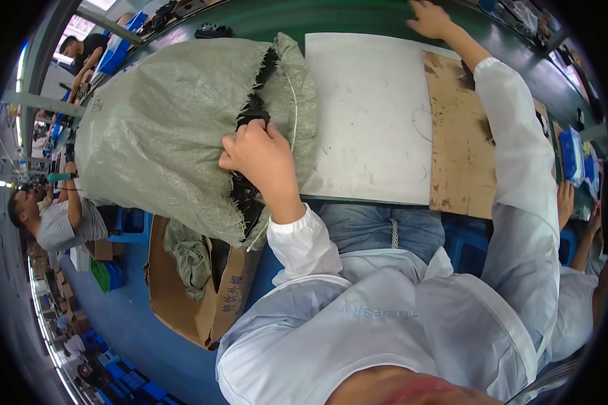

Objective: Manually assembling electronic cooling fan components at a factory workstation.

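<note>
A big grey-green woven sack (pixel 162 128) lies on its side on the green table (pixel 358 17), its open mouth facing right with dark contents showing inside. My left hand (pixel 260 156) is closed on the sack's mouth edge near the table's front. My right hand (pixel 429 19) reaches far across the table, fingers spread, resting flat near the far edge of a white board (pixel 368 115). A brown cardboard sheet (pixel 456 135) lies beside the white board, under my right forearm.
A cardboard box (pixel 199 297) with grey-green fabric inside stands on the blue floor at my left. Blue packets (pixel 574 155) lie at the right, where another person's hand (pixel 565 199) works. Other people sit at the left, with blue bins behind them.
</note>
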`<state>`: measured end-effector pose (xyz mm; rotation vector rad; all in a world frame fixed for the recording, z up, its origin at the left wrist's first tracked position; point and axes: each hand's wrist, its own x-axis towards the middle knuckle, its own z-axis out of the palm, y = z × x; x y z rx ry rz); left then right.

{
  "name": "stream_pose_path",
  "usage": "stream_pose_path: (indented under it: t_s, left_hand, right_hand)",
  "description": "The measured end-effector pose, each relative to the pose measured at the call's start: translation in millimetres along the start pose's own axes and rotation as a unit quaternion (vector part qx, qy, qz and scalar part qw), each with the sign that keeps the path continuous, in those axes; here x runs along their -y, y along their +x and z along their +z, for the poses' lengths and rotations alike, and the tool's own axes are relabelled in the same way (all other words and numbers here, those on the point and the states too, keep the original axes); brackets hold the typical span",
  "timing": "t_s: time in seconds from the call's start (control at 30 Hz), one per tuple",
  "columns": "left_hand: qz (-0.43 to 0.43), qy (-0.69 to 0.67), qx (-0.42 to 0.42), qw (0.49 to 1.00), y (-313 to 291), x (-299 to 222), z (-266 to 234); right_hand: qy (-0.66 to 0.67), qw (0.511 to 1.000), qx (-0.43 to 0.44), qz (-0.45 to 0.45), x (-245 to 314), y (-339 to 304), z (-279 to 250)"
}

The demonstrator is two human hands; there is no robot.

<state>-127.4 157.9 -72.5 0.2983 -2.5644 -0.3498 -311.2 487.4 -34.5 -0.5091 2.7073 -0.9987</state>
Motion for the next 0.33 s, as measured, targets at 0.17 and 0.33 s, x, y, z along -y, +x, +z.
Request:
stream_pose_path:
  t_s: [0.17, 0.33]
  left_hand:
    - [0.165, -0.136, -0.019, 0.977, -26.2, -52.0, -38.2]
    - [0.391, -0.232, -0.009, 0.89, -57.5, -96.7, -33.8]
  right_hand:
    - [0.182, 0.98, 0.079, 0.001, 47.5, -66.9, 35.7]
    - [0.459, 0.887, 0.044, -0.021, 83.3, -175.0, 82.9]
